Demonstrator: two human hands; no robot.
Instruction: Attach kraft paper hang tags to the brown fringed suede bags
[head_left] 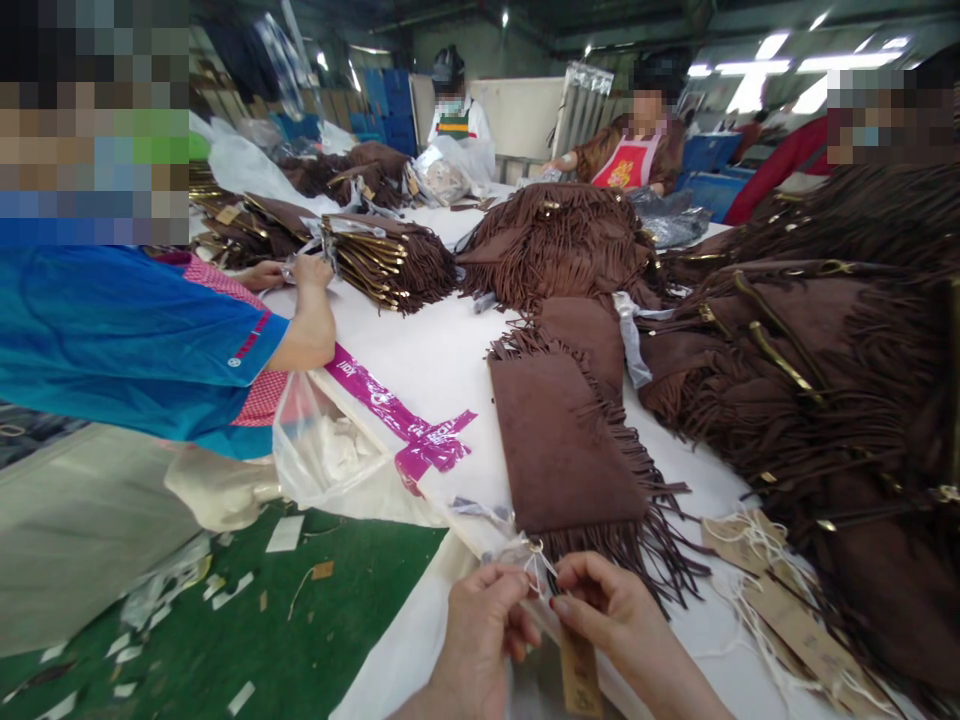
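A brown fringed pouch point(566, 440) lies flat on the white table in front of me. At its near corner my left hand point(486, 625) pinches a loop of thin white string point(534, 572). My right hand point(611, 610) is closed on the other side of the same string, fingertips close to the left ones. A tan cardboard tag point(580, 672) hangs below my right hand. Clear plastic shows around my fingers, partly hidden by them. To the right lie several tan tags point(802, 625) with tangled white strings.
Heaped fringed pouches point(825, 370) cover the right side, and another pile point(562, 235) stands further back. Purple tape point(397, 425) marks the table's left edge, where a plastic bag point(326, 445) hangs. A co-worker in a blue shirt point(135, 350) works at left; other people stand beyond.
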